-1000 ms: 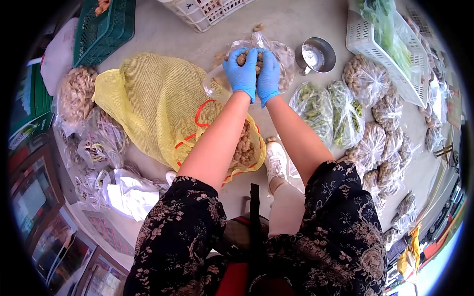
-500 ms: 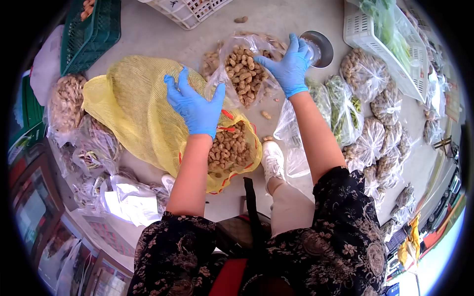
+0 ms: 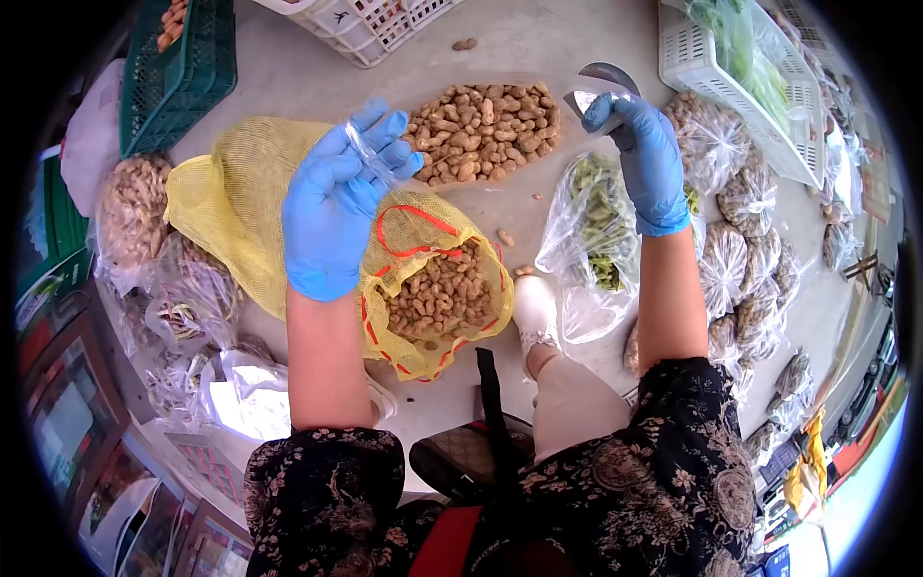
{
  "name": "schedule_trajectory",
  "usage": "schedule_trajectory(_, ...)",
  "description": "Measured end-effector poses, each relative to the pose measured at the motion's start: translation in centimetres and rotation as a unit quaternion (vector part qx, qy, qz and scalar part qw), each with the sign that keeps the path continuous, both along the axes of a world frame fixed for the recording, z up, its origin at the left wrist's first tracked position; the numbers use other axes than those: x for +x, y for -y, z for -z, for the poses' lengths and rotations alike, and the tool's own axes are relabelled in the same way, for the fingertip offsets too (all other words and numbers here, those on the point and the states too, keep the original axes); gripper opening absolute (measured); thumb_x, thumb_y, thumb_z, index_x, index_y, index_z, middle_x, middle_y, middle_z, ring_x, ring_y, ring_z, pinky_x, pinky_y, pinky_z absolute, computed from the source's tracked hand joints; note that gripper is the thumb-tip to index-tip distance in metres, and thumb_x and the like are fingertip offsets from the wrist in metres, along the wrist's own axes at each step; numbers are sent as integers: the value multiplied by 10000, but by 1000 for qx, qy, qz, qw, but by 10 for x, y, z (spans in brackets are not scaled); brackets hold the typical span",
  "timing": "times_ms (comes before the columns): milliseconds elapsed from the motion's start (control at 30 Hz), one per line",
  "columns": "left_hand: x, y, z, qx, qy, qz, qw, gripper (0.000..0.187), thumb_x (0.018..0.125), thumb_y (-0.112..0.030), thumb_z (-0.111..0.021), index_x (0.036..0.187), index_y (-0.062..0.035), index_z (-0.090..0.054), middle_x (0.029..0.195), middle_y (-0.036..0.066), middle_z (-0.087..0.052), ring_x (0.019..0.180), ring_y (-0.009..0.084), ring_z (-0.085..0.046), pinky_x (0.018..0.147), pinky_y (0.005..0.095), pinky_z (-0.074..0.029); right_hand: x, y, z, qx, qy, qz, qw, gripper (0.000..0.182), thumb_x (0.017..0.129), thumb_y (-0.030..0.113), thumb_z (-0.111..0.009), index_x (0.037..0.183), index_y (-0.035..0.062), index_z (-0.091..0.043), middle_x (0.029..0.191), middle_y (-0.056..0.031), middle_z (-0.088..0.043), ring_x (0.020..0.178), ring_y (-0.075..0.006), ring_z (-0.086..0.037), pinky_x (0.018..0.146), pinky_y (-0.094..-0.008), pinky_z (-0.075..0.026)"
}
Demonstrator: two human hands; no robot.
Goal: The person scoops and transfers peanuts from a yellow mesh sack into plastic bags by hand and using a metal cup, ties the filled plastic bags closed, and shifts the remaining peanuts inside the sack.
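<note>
A clear plastic bag of peanuts (image 3: 486,130) is stretched sideways between my two blue-gloved hands. My left hand (image 3: 336,197) has its fingers curled on the bag's gathered plastic at the left end. At the right end, my right hand (image 3: 646,159) pinches the bag's edge, in front of a metal bowl (image 3: 608,73) that it partly hides. Below the bag, a yellow mesh sack (image 3: 260,188) lies with its red-trimmed mouth open, showing more peanuts (image 3: 442,296) inside.
Left stands a green crate (image 3: 178,82); a white crate (image 3: 361,24) is at the top and another (image 3: 760,125) at upper right. Bagged greens (image 3: 591,226) and several knotted bags (image 3: 726,264) lie right. My shoe (image 3: 536,308) is beside the sack. Loose peanuts dot the floor.
The peanut bag has gone from bunched to stretched wide. My left hand has moved left and curled on its plastic; my right hand has moved right and closed on its edge.
</note>
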State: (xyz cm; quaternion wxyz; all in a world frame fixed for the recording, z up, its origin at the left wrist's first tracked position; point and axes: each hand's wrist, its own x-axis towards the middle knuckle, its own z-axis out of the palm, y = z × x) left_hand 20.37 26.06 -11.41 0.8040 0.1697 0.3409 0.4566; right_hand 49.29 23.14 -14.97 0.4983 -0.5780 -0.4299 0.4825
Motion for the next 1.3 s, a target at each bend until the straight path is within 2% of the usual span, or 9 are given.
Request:
schedule_trajectory(133,0,-5,21,71,-48,83,993,446,872,-181,-519,1269,-7,-418,1282,169,-440,831,195,-601,689,295,-539,-5,-2,-13,-51,-136,-110,983,444,806,64,-324,1182,1,-552,840,-44,-613,734,-100,-521,703,-229,-411)
schedule_trajectory(233,5,-1,85,-26,-10,201,979,488,865,-293,-552,1269,-47,-435,1276,151,-447,779,180,-604,636,270,-529,-12,-7,35,-184,-223,-191,938,398,886,175,-492,1250,14,-482,850,-51,-619,587,-71,-494,560,-191,-418)
schedule_trajectory(300,31,4,86,-83,-48,281,955,500,855,-348,-574,1239,-46,-469,1188,140,-518,734,157,-601,637,271,-509,-20,1,60,-209,-336,-296,869,471,874,278,-555,1262,24,-471,855,-50,-620,540,-69,-480,511,-171,-401)
schedule_trajectory(533,71,-17,100,99,-239,566,783,324,827,-305,-627,988,-24,-627,846,53,-652,742,133,-599,713,270,-477,-66,31,64,-166,-243,-371,881,325,777,248,-691,971,2,-601,886,-28,-611,730,-91,-547,684,-236,-459)
schedule_trajectory(767,52,-20,132,106,-338,351,867,89,734,-46,-620,817,-13,-618,790,74,-644,672,126,-592,638,269,-490,-37,23,81,-225,-92,-109,964,178,792,183,-624,883,31,-623,744,-23,-605,703,-105,-563,693,-273,-472)
schedule_trajectory(867,28,-22,138,56,-478,338,808,109,750,-39,-612,859,-30,-606,823,97,-648,712,147,-605,636,271,-484,-8,10,127,-306,-235,118,915,108,785,183,-597,777,76,-603,654,-10,-567,624,-130,-545,617,-296,-471)
schedule_trajectory(1067,-9,-11,190,185,-704,244,641,72,740,-61,-606,811,-58,-616,744,76,-641,677,200,-609,636,339,-498,13,14,187,-435,-394,201,784,207,799,178,-497,605,119,-454,563,-4,-455,517,-152,-418,509,-302,-395)
schedule_trajectory(1200,-11,-7,194,-130,-301,187,926,73,769,-53,-538,787,-41,-607,844,118,-631,743,239,-603,714,357,-499,14,22,155,-354,-555,97,747,155,776,191,-448,663,90,-477,569,-21,-437,555,-167,-413,514,-299,-375)
schedule_trajectory(1300,3,13,192,-166,103,-23,980,162,789,-23,-479,897,-34,-600,916,157,-612,767,231,-594,760,356,-497,10,33,138,-319,-583,-27,747,226,802,135,-441,962,44,-571,550,-13,-444,552,-151,-452,499,-295,-381)
